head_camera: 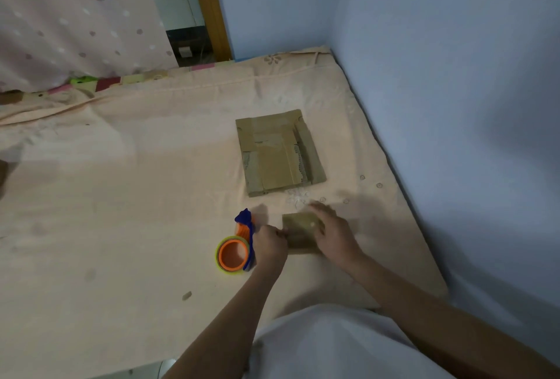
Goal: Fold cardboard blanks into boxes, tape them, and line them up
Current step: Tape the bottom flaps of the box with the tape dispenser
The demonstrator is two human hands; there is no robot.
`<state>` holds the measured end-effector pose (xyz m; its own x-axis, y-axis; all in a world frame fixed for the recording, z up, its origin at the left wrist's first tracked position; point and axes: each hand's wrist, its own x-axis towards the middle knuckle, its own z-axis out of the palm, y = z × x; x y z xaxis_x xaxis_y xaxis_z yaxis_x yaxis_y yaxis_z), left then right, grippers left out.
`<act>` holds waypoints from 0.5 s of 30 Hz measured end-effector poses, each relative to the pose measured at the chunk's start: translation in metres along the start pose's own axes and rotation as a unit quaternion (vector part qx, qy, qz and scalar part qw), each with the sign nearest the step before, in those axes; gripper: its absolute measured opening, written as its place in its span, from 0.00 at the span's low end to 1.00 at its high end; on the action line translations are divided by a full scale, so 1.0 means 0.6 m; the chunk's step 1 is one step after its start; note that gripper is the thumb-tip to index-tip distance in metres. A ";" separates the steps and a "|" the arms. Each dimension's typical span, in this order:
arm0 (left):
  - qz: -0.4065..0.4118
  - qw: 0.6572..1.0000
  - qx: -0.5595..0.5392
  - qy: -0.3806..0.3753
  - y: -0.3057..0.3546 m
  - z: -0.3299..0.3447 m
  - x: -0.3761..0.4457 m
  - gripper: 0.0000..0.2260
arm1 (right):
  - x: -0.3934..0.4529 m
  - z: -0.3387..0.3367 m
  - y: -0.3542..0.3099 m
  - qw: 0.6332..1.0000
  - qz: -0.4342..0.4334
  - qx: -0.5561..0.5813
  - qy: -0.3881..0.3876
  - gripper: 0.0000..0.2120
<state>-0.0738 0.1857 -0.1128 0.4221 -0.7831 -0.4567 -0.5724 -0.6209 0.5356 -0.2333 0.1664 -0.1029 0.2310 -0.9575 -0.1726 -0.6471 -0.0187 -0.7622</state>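
Head view: a small cardboard box sat on the peach sheet of the bed, near the person, just right of the tape dispenser. Box was brown, blurred, with a pale spot on top; its long axis ran roughly away from the person, tilted slightly left. Whether its flaps were closed couldn't be made out.

Left hand was at the box's left edge, fingers curled, pinching that edge. Right hand lay over the box's right side w/ fingers spread fairly flat, pressing down on top, tips reaching past the far edge.

Dispenser lay just beside the left hand, touching or nearly so: orange core, yellow-green roll, blue frame w/ the blue cutter end pointing away from the person.

Further off, well apart from the small box, a flat stack of cardboard blanks lay toward the wall, long axis running away from the person, tan tape strips across the top sheet.

A dotted curtain hung at far left.
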 end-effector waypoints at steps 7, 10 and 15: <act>0.006 0.998 0.024 -0.062 0.020 -0.006 0.008 0.20 | 0.016 -0.006 0.030 0.957 0.289 -0.026 0.010 0.29; -0.009 0.998 0.019 -0.064 0.038 -0.011 0.011 0.25 | 0.031 -0.013 0.028 0.956 0.289 -0.041 0.022 0.32; -0.030 0.998 0.047 -0.042 0.037 -0.003 0.016 0.25 | 0.042 -0.028 0.039 0.947 0.321 -0.018 0.002 0.29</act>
<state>-0.0811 0.1645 -0.1040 0.3991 -0.7367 -0.5459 -0.6130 -0.6572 0.4387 -0.2549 0.1369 -0.1147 -0.2203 -0.7759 -0.5912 -0.6775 0.5577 -0.4795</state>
